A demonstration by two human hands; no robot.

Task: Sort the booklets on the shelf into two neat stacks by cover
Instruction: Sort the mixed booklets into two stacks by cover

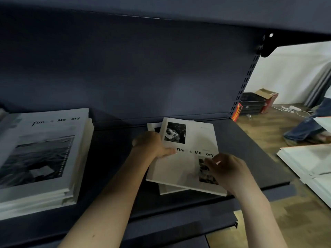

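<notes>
A white booklet (180, 169) with two small photos and a printed title lies askew on top of a small pile (166, 191) at the right of the dark shelf (114, 158). My left hand (152, 144) grips its left edge, thumb on the cover by the title. My right hand (227, 169) rests on its lower right part, fingers curled over the lower photo. At the left stands a taller stack of booklets (44, 158) whose top cover has one large dark photo.
The shelf's back panel (143, 68) rises behind, and another shelf board (161, 8) hangs overhead. To the right, on the wooden floor (265, 133), lie more white booklets (308, 163), a cardboard box (266, 97), black trays and a person's leg (308, 126).
</notes>
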